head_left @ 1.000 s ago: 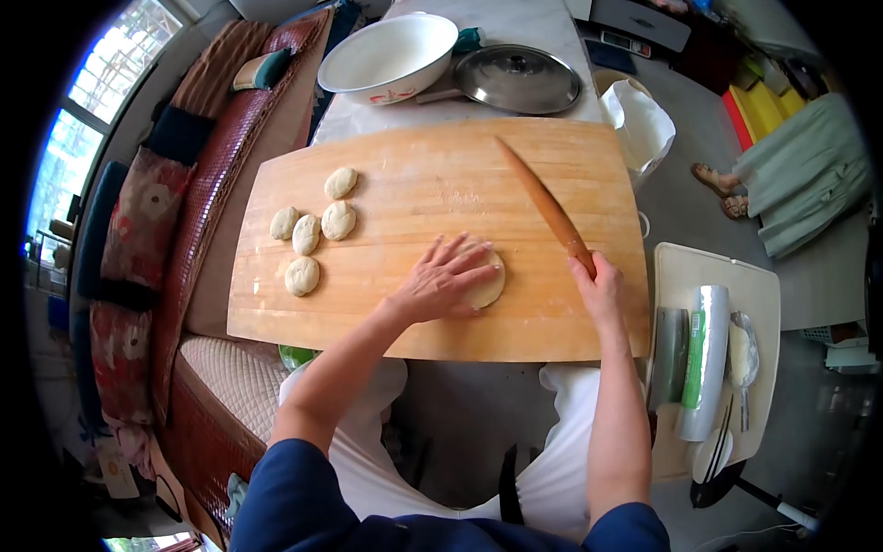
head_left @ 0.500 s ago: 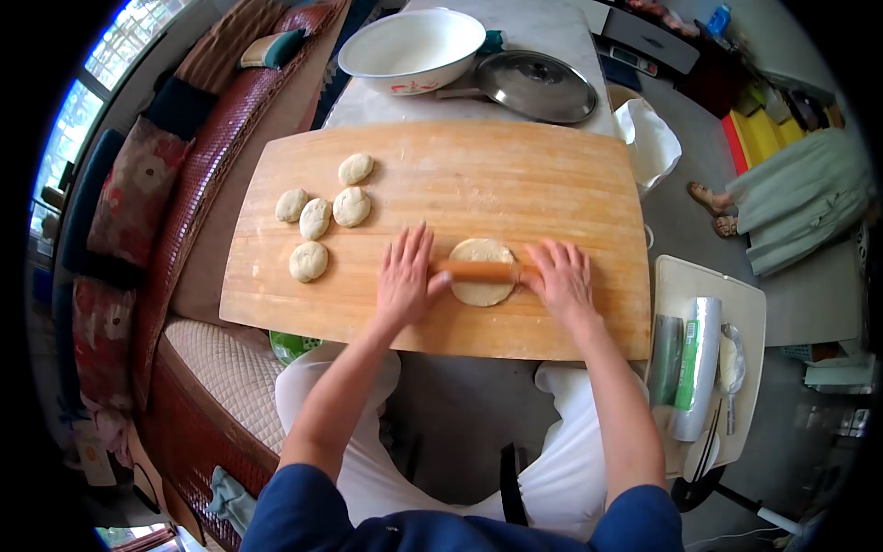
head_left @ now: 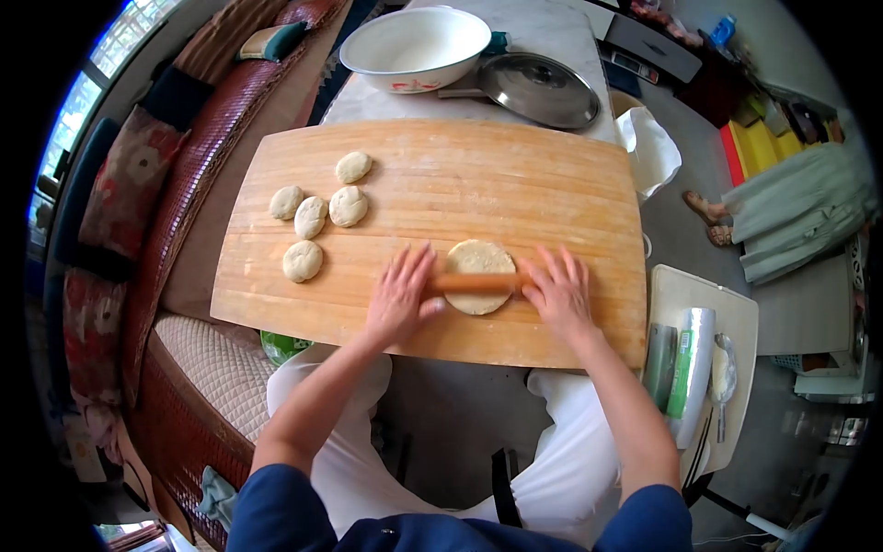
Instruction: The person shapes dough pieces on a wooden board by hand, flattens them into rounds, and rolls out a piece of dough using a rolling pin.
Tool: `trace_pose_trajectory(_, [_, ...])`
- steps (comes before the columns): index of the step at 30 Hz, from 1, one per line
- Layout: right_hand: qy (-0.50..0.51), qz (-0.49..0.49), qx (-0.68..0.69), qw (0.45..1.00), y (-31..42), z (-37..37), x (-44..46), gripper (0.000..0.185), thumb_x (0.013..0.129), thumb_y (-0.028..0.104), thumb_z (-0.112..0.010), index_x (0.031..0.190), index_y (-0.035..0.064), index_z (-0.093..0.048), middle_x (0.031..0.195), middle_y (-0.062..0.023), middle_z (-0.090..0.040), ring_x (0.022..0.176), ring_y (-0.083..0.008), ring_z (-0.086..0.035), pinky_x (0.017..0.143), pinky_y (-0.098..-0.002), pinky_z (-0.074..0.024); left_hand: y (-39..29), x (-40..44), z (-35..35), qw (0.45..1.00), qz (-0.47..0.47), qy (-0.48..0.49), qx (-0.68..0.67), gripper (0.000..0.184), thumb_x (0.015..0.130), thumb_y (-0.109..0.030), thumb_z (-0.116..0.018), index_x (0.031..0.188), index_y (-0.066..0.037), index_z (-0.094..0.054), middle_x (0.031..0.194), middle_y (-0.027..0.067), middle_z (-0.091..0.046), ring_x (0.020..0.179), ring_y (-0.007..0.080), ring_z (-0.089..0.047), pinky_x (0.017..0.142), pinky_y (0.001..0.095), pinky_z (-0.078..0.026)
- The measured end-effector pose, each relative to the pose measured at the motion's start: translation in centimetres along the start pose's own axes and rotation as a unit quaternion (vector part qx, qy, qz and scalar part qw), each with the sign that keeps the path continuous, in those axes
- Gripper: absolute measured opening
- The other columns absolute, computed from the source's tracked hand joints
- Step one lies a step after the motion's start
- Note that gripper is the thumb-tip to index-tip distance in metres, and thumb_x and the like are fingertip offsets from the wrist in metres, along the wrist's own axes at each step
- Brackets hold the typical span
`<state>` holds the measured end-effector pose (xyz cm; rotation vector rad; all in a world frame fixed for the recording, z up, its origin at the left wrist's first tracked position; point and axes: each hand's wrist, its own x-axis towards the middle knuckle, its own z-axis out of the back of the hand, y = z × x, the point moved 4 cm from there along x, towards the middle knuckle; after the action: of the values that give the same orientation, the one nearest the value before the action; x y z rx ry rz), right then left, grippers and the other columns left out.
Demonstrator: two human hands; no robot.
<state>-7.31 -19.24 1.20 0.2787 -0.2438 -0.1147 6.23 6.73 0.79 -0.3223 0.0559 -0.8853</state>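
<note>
A wooden rolling pin (head_left: 476, 283) lies across a flat round of dough (head_left: 480, 254) on the wooden board (head_left: 515, 166). My left hand (head_left: 403, 293) holds the pin's left end under the palm and thumb, fingers stretched forward. At the right end, my right hand (head_left: 557, 290) holds the pin the same way, with its fingers a little spread. Both hands cover the pin's tips. The dough shows above and below the pin. To the left sit several thick dough pieces, among them one nearest me (head_left: 303, 261) and one at the back (head_left: 353, 166).
Behind the board stand a white basin (head_left: 414, 51) and a metal lid (head_left: 539, 89) with a handle. On my right, a tray (head_left: 736, 368) bears a roll of plastic film (head_left: 692, 368) and chopsticks (head_left: 699, 451). A person's sandalled feet (head_left: 708, 217) show farther right.
The rolling pin has come slightly toward me over the dough, with both hands on it. The dough round looks a little larger. The camera view has shifted slightly.
</note>
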Motion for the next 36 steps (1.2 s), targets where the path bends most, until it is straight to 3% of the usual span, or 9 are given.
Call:
trace_pose_trajectory(4, [-0.021,-0.012,-0.035,0.999,-1.4,-1.3,6.8,0.044,0.096,0.041,-0.059,0.138,0.0301,-0.058,0.153,-0.0078,-0.045,0.142,-0.0406,-0.034,0.116,-0.0609,-0.0226,3.9,8.8,0.1,0.988,0.080,-0.126,0.027,0.073,0.096,-0.048,-0.058,0.152,-0.006,-0.038,0.161,0.0121,-0.034,0.148,0.0364,-0.029,0.117,0.0486,-0.030])
trace_pose_trajectory(12, [0.011,0.029,0.037,0.999,-1.8,-0.2,-1.6,0.047,0.089,0.037,-0.069,0.135,0.0276,-0.060,0.153,-0.0063,-0.045,0.144,-0.0366,-0.034,0.117,-0.0599,-0.0213,-3.5,-3.7,0.3,0.998,-0.036,0.048,-0.009,0.091,0.088,-0.060,-0.062,0.155,-0.006,-0.032,0.165,0.0119,-0.025,0.150,0.0385,-0.025,0.120,0.0533,-0.025])
trace_pose_trajectory(18, [-0.018,0.055,0.044,0.997,-0.1,0.6,5.1,0.056,0.081,0.032,-0.078,0.133,0.0235,-0.062,0.139,-0.0033,-0.053,0.131,-0.0300,-0.046,0.108,-0.0549,-0.0332,2.2,3.1,-0.6,0.995,0.079,-0.056,0.005,0.085,0.092,-0.059,-0.057,0.155,-0.008,-0.033,0.164,0.0116,-0.027,0.150,0.0382,-0.023,0.121,0.0534,-0.022])
trace_pose_trajectory(19, [-0.020,0.068,0.017,0.997,-0.3,0.5,6.5,0.050,0.080,0.032,-0.079,0.127,0.0208,-0.065,0.126,-0.0026,-0.061,0.117,-0.0258,-0.054,0.098,-0.0455,-0.0417,3.8,5.5,-0.6,0.991,0.100,-0.088,-0.007,0.082,0.094,-0.057,-0.056,0.155,-0.008,-0.033,0.164,0.0116,-0.027,0.151,0.0384,-0.023,0.121,0.0534,-0.022])
trace_pose_trajectory(22, [0.005,0.012,0.044,0.999,-1.9,-0.3,7.9,0.039,0.083,0.032,-0.077,0.119,0.0179,-0.068,0.114,-0.0050,-0.067,0.105,-0.0258,-0.062,0.086,-0.0390,-0.0483,3.8,9.1,1.3,0.971,0.183,-0.149,0.028,0.074,0.098,-0.049,-0.057,0.155,-0.009,-0.032,0.164,0.0122,-0.025,0.151,0.0388,-0.022,0.121,0.0524,-0.022])
trace_pose_trajectory(24, [-0.107,-0.065,0.105,0.987,-3.3,0.2,6.6,0.035,0.087,0.033,-0.075,0.116,0.0155,-0.069,0.102,-0.0080,-0.070,0.093,-0.0287,-0.066,0.075,-0.0392,-0.0499,1.3,9.3,1.6,0.961,0.179,-0.211,0.026,0.071,0.098,-0.047,-0.056,0.155,-0.010,-0.032,0.165,0.0128,-0.024,0.151,0.0387,-0.022,0.121,0.0520,-0.022])
trace_pose_trajectory(27, [-0.159,-0.198,0.199,0.947,-4.5,1.4,3.6,0.032,0.091,0.035,-0.071,0.114,0.0122,-0.068,0.091,-0.0117,-0.071,0.082,-0.0328,-0.068,0.067,-0.0422,-0.0507,-4.5,8.0,-2.0,0.973,0.215,-0.087,0.008,0.079,0.093,-0.058,-0.058,0.155,-0.014,-0.035,0.161,0.0140,-0.031,0.149,0.0390,-0.025,0.121,0.0509,-0.023])
trace_pose_trajectory(30, [-0.168,-0.270,0.231,0.919,-5.0,1.6,0.7,0.033,0.093,0.035,-0.070,0.114,0.0086,-0.068,0.084,-0.0146,-0.070,0.076,-0.0344,-0.069,0.065,-0.0445,-0.0510,-8.5,7.2,-3.3,0.983,0.171,-0.073,0.003,0.081,0.086,-0.057,-0.066,0.151,-0.013,-0.041,0.157,0.0126,-0.037,0.147,0.0387,-0.029,0.121,0.0501,-0.022])
trace_pose_trajectory(36, [-0.174,-0.194,0.210,0.942,-6.0,1.7,-1.5,0.034,0.090,0.031,-0.073,0.112,0.0062,-0.069,0.097,-0.0139,-0.071,0.086,-0.0331,-0.068,0.072,-0.0421,-0.0525,-8.7,8.0,-1.9,0.976,-0.199,0.079,-0.020,0.083,0.076,-0.051,-0.077,0.145,-0.016,-0.047,0.153,0.0088,-0.041,0.148,0.0362,-0.027,0.119,0.0564,-0.025])
